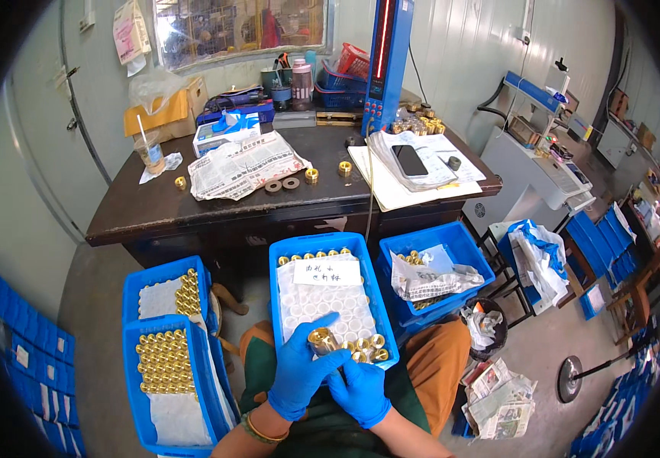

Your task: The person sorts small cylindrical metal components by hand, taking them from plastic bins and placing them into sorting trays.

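In front of my body my left hand (299,375), in a blue glove, is closed around a brass sleeve (321,340) whose round end faces up. Close against it is my right hand (362,393), also gloved in blue, with its fingers closed; what they grip is mostly hidden. Both hands are over the near end of a blue bin (275,286) at my lap. White paper (322,305) covers part of this bin, with ring shapes pressing through, and a handwritten card (327,272) lies on top. Several bare brass sleeves (368,349) show beside my right fingers.
Two blue bins (133,320) with brass sleeves stand at left. Another blue bin (463,244), partly covered by newspaper (433,278), is at right. The dark desk (154,206) ahead carries a phone (408,161), papers and a blue column gauge (383,84). A wastebasket (490,336) stands at right.
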Tool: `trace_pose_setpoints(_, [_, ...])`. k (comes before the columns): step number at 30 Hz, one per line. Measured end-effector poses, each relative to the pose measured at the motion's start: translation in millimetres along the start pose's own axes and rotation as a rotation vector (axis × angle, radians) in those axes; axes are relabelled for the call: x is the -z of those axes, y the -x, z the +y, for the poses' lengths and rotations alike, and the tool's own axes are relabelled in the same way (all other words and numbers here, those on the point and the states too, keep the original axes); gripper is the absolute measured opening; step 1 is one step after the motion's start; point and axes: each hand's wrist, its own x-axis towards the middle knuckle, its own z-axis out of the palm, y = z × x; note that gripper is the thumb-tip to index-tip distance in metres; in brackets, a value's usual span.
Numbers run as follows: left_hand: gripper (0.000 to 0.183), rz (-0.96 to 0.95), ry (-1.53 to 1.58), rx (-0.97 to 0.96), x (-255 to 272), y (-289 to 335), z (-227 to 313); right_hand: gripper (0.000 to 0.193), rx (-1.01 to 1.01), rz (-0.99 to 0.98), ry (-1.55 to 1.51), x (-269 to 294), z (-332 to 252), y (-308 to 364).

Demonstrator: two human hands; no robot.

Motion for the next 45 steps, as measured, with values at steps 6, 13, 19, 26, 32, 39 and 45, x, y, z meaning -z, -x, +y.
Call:
trace_pose_setpoints(6, [0.043,-0.074,0.009,0.098,1,1,3,0.014,-0.07,0.054,-0.178,7,-3,0])
trace_pose_setpoints(13, [0.05,-0.309,0.37,-0.022,-13,14,-2,0.024,-0.007,0.104,-0.297,19,-26,-5])
trace_pose_setpoints(19, [0.054,-0.076,0.179,-0.083,-19,26,-5,0.027,-0.052,0.091,-0.382,22,-25,4])
trace_pose_setpoints(26, [0.074,-0.105,0.13,-0.115,-26,27,-2,0.019,-0.14,0.052,-0.419,22,-27,6])
trace_pose_setpoints(32, [0.056,-0.093,0.163,-0.121,-24,29,-3,0.022,-0.054,0.081,-0.406,17,-26,9])
trace_pose_setpoints(39, [0.057,-0.016,-0.053,-0.237,3,19,-28,0.035,-0.229,-0.179,-0.393,7,-28,1])
trace_pose_setpoints(45, [0.049,0.037,0.64,0.104,38,-10,-47,0.016,-0.209,-0.238,-0.311,-20,-15,18])
